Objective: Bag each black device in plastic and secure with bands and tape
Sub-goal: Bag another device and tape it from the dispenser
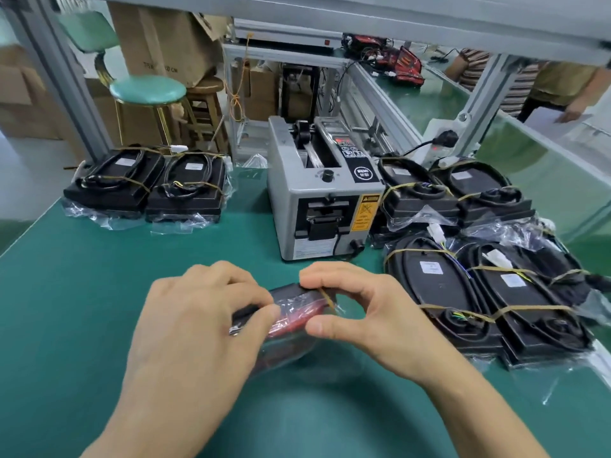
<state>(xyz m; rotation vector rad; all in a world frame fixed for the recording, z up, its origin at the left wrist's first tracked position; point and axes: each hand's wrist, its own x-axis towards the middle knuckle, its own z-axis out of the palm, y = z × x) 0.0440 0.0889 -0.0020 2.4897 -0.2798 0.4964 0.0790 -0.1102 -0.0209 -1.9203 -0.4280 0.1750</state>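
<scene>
Head view is showing a black device (291,312) with a red face, wrapped in a clear plastic bag (287,345) and lying on the green table (99,292) just in front of the grey tape dispenser (325,193). The left hand (198,322) is curling over the device's left end and gripping it, while the right hand (360,309) is pinching a tan rubber band (327,299) that is stretching across the device's right end. To the right, a stack of bagged devices (479,292) is lying banded with tan loops, cables coiled on top. At the far left, two more bagged devices (145,186) are sitting side by side, touching, each crossed by bands.
</scene>
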